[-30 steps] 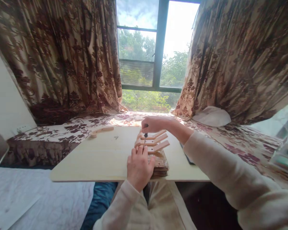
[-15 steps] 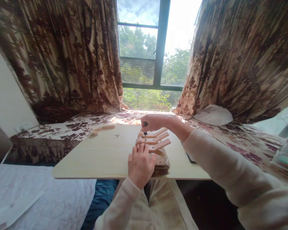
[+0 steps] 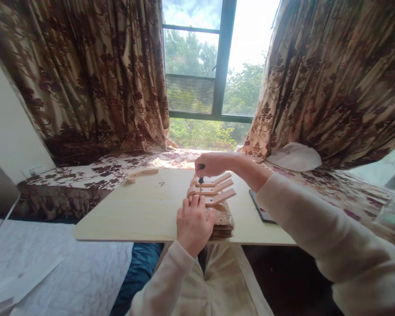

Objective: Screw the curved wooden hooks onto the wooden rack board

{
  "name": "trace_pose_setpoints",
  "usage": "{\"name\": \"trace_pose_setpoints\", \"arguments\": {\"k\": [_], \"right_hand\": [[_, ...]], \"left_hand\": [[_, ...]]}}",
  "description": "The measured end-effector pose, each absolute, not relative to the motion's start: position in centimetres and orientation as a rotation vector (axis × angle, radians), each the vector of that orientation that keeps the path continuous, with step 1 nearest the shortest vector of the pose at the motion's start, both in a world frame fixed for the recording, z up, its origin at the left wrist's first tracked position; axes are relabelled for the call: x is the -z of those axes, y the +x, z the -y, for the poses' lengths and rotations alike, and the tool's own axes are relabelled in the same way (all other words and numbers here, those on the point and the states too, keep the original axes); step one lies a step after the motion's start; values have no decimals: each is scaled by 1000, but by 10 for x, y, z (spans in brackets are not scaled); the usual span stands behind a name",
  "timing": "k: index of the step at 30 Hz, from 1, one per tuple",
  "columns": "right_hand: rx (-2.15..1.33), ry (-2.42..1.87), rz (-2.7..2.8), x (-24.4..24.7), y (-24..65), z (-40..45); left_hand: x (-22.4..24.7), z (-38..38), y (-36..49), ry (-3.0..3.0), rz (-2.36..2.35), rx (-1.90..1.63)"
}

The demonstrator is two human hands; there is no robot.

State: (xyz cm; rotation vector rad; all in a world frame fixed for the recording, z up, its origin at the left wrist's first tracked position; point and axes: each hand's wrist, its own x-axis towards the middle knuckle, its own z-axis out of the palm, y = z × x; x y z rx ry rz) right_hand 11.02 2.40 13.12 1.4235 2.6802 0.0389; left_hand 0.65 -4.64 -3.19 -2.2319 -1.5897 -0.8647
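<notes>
My right hand (image 3: 212,164) is closed around the dark handle of a screwdriver (image 3: 200,188), which stands nearly upright with its shaft pointing down. Its tip is hidden by the fingers of my left hand (image 3: 194,221). Those fingers are bent and press together on the near end of a pale wooden piece with bent arms (image 3: 221,196). Several of these arms lie side by side, angled to the right, with small dark holes in them. Just right of my left hand is a stack of wooden pieces in clear plastic wrap (image 3: 223,224).
The pale tabletop (image 3: 128,219) carries a loose curved wooden piece (image 3: 143,174) at the far left. A dark-edged flat device (image 3: 260,208) lies at the right, partly under my right forearm. Behind are a floral-covered ledge (image 3: 95,175) and a white bag (image 3: 296,156).
The view has shifted slightly. My right forearm uncovers more of the dark-edged device. Both hands keep their places at the screwdriver and the wooden piece.
</notes>
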Motion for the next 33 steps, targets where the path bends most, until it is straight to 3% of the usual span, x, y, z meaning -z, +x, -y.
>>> {"name": "trace_pose_setpoints", "arguments": {"k": [5, 12, 18, 33], "right_hand": [[-95, 1531, -2693, -126, 114, -25], [152, 1393, -2743, -134, 121, -23], [86, 1463, -2756, -129, 127, -33], [96, 1035, -2846, -141, 138, -78]], "left_hand": [[31, 47, 6, -2224, 1572, 879], [31, 47, 7, -2241, 1555, 884], [32, 48, -3, -2354, 1499, 858], [30, 1, -1, -2446, 1449, 874]]}}
